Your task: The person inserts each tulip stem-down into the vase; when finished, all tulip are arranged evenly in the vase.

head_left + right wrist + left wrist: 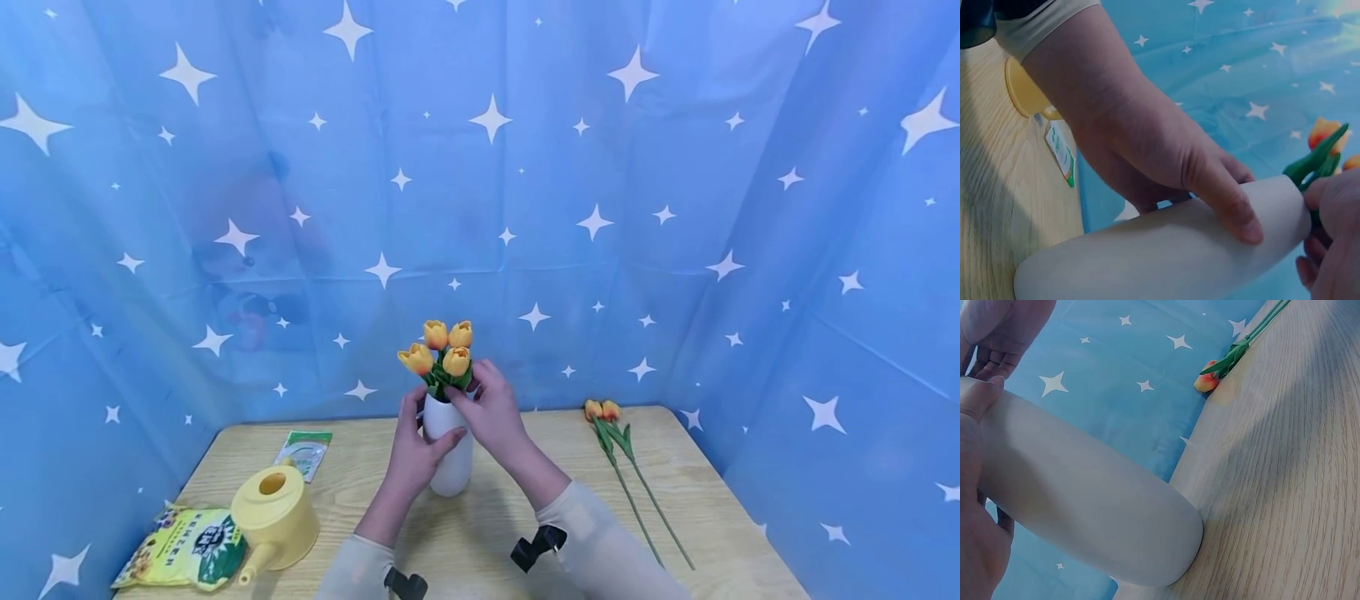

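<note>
A white vase (452, 471) stands upright on the wooden table. Yellow-orange tulips (456, 362) with green leaves rise out of its mouth. My left hand (414, 458) grips the vase's upper body, its thumb across the near side; the right wrist view shows this left hand (1166, 147) around the vase (1160, 262) too. At the rim, my right hand (491, 414) pinches a tulip among the leaves and stems, its fingers curled at the vase mouth. The exact stem between those fingers is partly hidden.
Two more tulips (619, 446) lie on the table's right side. On the left are a yellow watering can (288, 525), a yellow-green bag (180, 546) and a green-white packet (306, 452). A blue star-patterned curtain (480, 208) hangs behind the table (720, 500).
</note>
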### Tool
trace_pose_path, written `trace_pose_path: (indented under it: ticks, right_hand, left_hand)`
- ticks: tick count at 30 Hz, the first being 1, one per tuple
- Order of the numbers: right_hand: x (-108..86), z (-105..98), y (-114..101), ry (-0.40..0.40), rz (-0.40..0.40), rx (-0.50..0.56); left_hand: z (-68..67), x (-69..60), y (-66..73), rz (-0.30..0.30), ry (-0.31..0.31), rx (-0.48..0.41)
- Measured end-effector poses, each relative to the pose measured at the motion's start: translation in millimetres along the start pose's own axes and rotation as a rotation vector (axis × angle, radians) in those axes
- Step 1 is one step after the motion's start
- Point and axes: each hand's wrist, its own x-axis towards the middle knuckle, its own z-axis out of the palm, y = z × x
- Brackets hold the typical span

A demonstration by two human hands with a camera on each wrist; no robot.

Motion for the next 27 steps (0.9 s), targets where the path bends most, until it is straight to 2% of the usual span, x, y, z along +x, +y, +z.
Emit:
trace_pose_path:
  ticks: [8,16,20,27]
  right_hand:
    - [-6.7,-3,1,-0.004,0.075,0.049]
    - [-18.8,-16,10,-0.027,0.099,0.006]
    - [-29.2,-30,26,-0.029,0.140,-0.033]
    - [-47.0,-63,70,-0.005,0.184,-0.152]
  left_hand:
    - [0.0,0.9,-1.6,-0.003,-0.006,-0.005]
    - [-0.7,-0.6,-0.4,0.005,-0.005,-0.003]
    - [-1.0,-2.0,1.2,-0.008,-0.012,-0.003]
    - [-1.7,-2.5,3.0,-0.048,-0.023,-0.028]
